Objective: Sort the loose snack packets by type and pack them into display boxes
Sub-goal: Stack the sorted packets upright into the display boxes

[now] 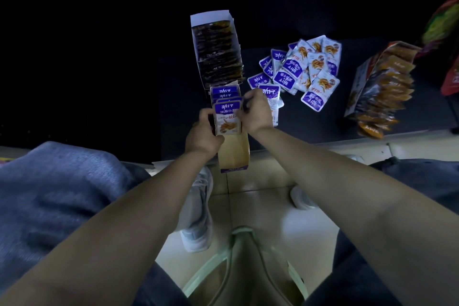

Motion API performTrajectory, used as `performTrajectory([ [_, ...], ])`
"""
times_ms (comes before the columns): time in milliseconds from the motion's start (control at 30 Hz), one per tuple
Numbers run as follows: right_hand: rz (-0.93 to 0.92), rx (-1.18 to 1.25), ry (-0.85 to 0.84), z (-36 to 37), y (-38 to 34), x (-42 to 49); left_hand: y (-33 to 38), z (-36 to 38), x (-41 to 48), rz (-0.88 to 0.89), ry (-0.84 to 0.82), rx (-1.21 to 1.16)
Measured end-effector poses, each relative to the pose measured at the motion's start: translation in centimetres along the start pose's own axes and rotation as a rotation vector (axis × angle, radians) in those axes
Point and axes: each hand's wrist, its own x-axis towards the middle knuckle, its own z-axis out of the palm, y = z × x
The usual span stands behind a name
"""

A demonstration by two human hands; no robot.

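A dark surface [315,129] carries the work. At the middle of its near edge stands a purple display box [235,154], its front end hanging out over the edge and its bare tan floor showing. The far half of this box holds a short row of upright purple packets [224,94]. The front packet [227,119] of the row stands upright between both hands. The left hand [204,133] grasps its left side with curled fingers. The right hand [257,113] pinches its right edge near the top.

Just to the right of the right hand and further back, a loose pile of purple snack packets [301,69] lies spread flat on the surface, the packets overlapping and turned in different directions. Directly behind the purple box, touching or nearly touching it, stands a long box of dark packets [218,54] with a white flap raised at its far end. Near the right edge of the surface, a box of orange packets [382,92] leans, its contents fanned out toward the near right. Blurred red and green bags [447,32] sit at the far right corner.

Below the surface edge are a tiled floor [260,208] and two white shoes [198,208].
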Motion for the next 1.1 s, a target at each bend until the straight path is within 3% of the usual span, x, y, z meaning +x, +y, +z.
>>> performTrajectory([
  [167, 0.017, 0.049, -0.109, -1.6, 0.0, 0.1, 0.6, -0.2, -0.3, 0.026, 0.209, 0.124],
  [267, 0.057, 0.057, -0.196, -3.9, 1.3, 0.3, 1.8, 0.0, -0.7, 0.209, 0.345, 0.137],
  [367, 0.117, -0.005, -0.207, -6.4, 3.5, 0.9, 4.0, 1.3, -0.6, 0.419, 0.301, 0.160],
  [467, 0.180, -0.100, -0.239, -9.0, 5.8, 1.3, 6.5, 3.9, 0.8, 0.539, 0.116, 0.187],
  [567, 0.181, -0.265, -0.276, -11.4, 8.4, 1.8, 8.5, 7.2, 3.1, 0.439, -0.121, 0.258],
  [667, 0.179, -0.374, -0.269, -12.9, 10.6, 3.0, 9.6, 10.0, 5.5, 0.302, -0.220, 0.366],
  [800, 0.148, -0.436, -0.255, -13.5, 13.0, 4.7, 9.8, 12.4, 7.9, 0.190, -0.216, 0.469],
  [933, 0.128, -0.496, -0.270, -13.0, 14.9, 5.7, 9.4, 13.6, 9.4, 0.093, -0.126, 0.391],
  [1100, 0.003, -0.682, -0.099, -12.3, 16.0, 5.6, 9.0, 14.7, 9.9, 0.087, -0.120, 0.342],
])
